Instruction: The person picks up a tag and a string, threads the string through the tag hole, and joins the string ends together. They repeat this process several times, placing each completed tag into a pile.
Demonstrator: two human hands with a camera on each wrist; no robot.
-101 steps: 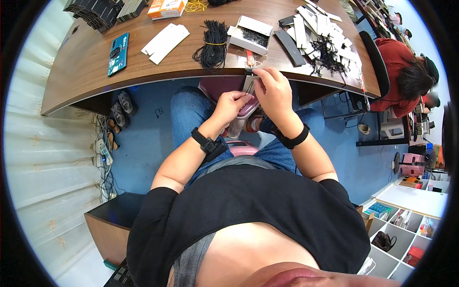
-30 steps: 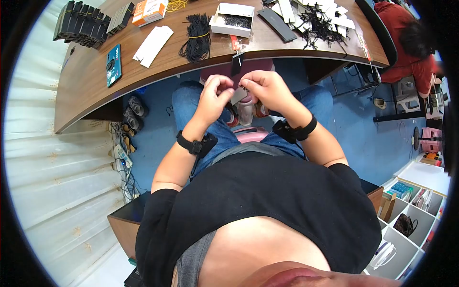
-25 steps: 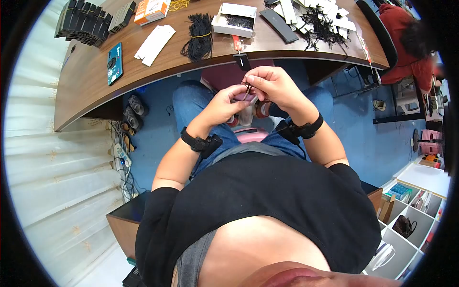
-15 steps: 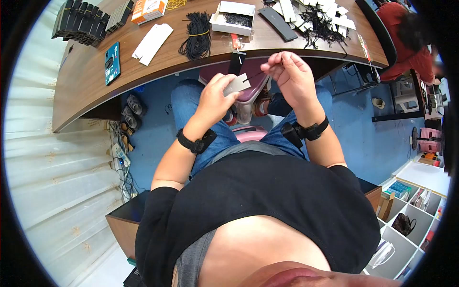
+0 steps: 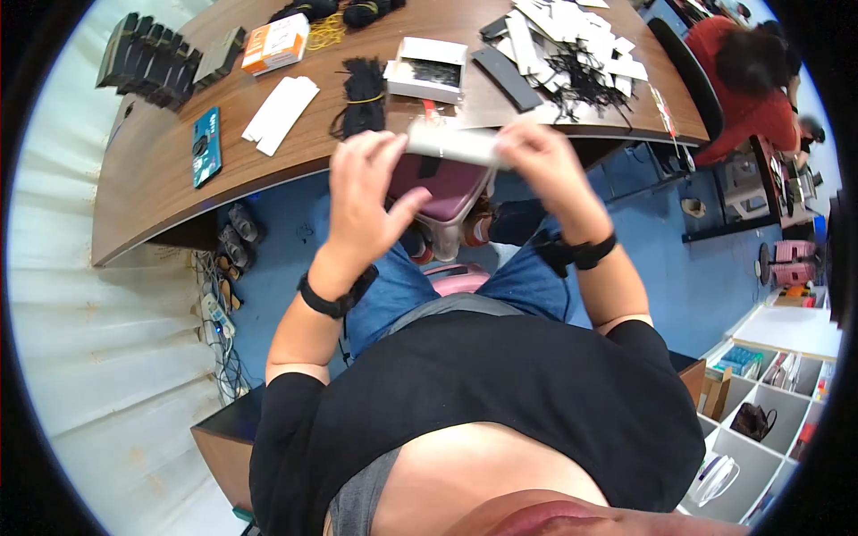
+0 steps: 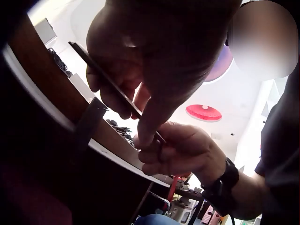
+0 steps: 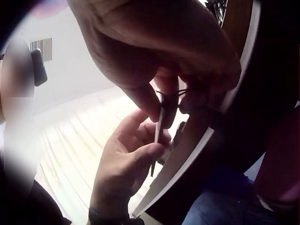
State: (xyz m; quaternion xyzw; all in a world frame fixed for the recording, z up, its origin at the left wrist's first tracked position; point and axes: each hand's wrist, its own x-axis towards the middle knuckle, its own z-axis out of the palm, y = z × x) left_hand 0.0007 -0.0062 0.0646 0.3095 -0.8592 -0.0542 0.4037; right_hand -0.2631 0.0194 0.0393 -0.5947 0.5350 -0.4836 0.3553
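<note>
A thin white card [image 5: 454, 146] spans the gap between the hands, blurred in the head view and edge-on in both wrist views. My right hand [image 5: 550, 170] pinches its right end between thumb and fingers. A black cord [image 7: 180, 92] shows by those fingers in the right wrist view. At the card's left end is my left hand [image 5: 362, 192], fingers extended with the fingertips right at the edge. In the head view its thumb stands apart from the card. Beyond the card, a dark tag [image 5: 429, 166] hangs at the desk's front edge.
On the desk [image 5: 313, 156] are a bundle of black cords [image 5: 364, 98], an open white box [image 5: 427, 76], white cards [image 5: 281, 114] and a phone [image 5: 206, 147]. A pile of corded white cards [image 5: 617, 67] lies right, near a dark strip [image 5: 506, 80]. Another person [image 5: 746, 80] sits beyond.
Earlier my left hand held the card while my right drew the black cord. Now my right hand pinches the card, my left fingers have spread, and the card is nearer the desk.
</note>
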